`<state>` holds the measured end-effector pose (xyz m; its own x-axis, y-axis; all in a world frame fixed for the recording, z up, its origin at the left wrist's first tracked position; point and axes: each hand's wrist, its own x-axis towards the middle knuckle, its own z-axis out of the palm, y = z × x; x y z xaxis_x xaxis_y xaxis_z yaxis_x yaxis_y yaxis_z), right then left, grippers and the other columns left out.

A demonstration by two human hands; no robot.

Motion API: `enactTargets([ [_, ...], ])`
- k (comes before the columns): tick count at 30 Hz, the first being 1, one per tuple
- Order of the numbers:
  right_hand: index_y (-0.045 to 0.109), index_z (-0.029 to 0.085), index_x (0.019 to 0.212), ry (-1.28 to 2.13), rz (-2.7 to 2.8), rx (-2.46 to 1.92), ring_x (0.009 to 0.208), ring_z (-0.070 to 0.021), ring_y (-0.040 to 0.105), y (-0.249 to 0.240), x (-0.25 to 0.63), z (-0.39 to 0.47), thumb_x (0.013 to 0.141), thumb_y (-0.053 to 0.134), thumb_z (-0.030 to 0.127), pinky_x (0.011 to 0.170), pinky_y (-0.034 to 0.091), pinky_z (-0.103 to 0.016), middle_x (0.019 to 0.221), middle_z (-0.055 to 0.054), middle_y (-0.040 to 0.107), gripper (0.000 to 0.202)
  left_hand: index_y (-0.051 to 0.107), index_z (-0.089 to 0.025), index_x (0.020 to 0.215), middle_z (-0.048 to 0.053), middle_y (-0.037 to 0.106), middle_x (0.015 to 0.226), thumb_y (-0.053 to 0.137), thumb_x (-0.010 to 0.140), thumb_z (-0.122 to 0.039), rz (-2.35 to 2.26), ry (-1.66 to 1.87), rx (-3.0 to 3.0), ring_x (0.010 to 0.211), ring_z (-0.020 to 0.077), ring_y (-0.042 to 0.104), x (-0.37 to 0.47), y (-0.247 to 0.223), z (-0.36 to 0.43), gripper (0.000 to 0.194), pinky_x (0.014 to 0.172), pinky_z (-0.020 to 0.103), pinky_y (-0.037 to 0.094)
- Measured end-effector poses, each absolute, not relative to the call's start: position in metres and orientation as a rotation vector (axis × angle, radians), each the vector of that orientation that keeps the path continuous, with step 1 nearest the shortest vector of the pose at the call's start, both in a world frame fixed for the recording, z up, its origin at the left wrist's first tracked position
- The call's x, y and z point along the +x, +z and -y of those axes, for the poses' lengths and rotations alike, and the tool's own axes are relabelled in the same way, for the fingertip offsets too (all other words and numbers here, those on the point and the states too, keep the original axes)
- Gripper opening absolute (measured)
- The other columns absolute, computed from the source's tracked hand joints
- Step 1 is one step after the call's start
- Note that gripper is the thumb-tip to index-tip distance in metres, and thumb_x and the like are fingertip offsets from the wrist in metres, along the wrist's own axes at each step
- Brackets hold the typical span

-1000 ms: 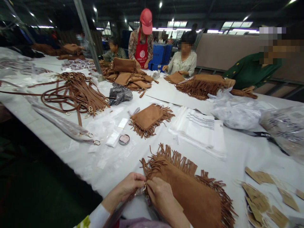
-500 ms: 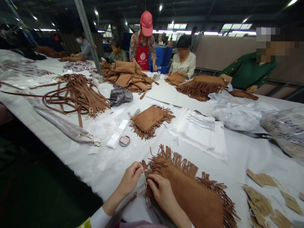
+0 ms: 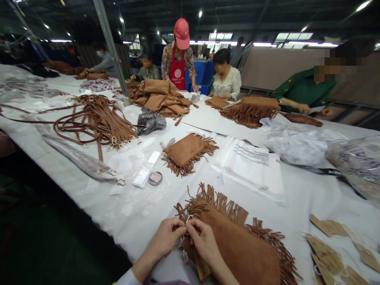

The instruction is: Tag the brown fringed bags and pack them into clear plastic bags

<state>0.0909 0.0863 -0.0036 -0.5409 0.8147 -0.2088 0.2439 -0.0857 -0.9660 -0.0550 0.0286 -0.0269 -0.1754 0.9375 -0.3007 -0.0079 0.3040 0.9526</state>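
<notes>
A large brown suede bag (image 3: pixel 240 241) with fringed edges lies flat on the white table near me. At its left corner, my left hand (image 3: pixel 170 236) and my right hand (image 3: pixel 202 237) pinch a thin white string (image 3: pixel 189 217), their fingertips almost touching. Below my right hand, a brown card tag (image 3: pixel 201 264) hangs over the bag's left edge. The metal fitting at that corner is mostly hidden by my fingers. Farther back rests a smaller fringed brown bag (image 3: pixel 187 149).
Brown straps with gold clips (image 3: pixel 97 122) lie at the left, beside a plastic-wrapped strap (image 3: pixel 74 156). White printed bags (image 3: pixel 252 164) and loose card tags (image 3: pixel 328 253) are at the right. Several people work across the table (image 3: pixel 204 118) by piles of brown bags (image 3: pixel 157 95).
My hands have come together, my left moving down and right. A card tag now shows beneath my right hand. Across the table, the person in green has drawn their hands off the fringed pile.
</notes>
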Motion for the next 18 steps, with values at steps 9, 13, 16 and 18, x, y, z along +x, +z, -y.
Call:
enactTargets([
  [9,0.06,0.017,0.076,1.526,1.779,-1.228,0.052,-0.0146,0.052,-0.005,0.091,-0.085,0.084,0.053,0.045,0.052,0.04,-0.026,0.064,-0.001,0.06,0.029,0.058,-0.016,0.066,-0.002,0.057,0.061,0.066,0.073,-0.041,-1.368,1.325,0.59,0.058,0.0115,0.049,-0.045,-0.029,-0.03,0.026,0.061,0.025,0.038],
  [13,0.061,0.02,0.08,1.378,2.061,-1.08,0.074,-0.0184,0.059,0.001,0.103,-0.082,0.076,0.059,0.021,0.069,0.045,-0.028,0.079,-0.002,0.063,0.005,0.053,-0.018,0.066,-0.002,0.056,0.065,0.062,0.076,-0.041,-1.062,1.458,0.332,0.064,0.012,0.053,-0.04,-0.029,-0.031,0.027,0.067,0.026,0.044],
  [16,0.061,0.021,0.083,1.285,2.228,-0.988,0.088,-0.0205,0.059,0.001,0.117,-0.072,0.074,0.053,0.013,0.08,0.046,-0.031,0.09,-0.005,0.063,0.014,0.055,-0.017,0.066,-0.003,0.056,0.061,0.069,0.072,-0.036,-0.916,1.504,0.117,0.058,0.0105,0.051,-0.041,-0.03,-0.032,0.025,0.062,0.024,0.044],
  [18,0.062,0.022,0.092,1.259,2.221,-0.992,0.102,-0.023,0.058,-0.002,0.124,-0.064,0.076,0.051,0.013,0.09,0.045,-0.035,0.106,-0.008,0.063,0.022,0.057,-0.016,0.071,-0.002,0.06,0.064,0.072,0.071,-0.034,-0.902,1.511,0.045,0.059,0.0102,0.054,-0.045,-0.031,-0.033,0.023,0.061,0.023,0.044],
])
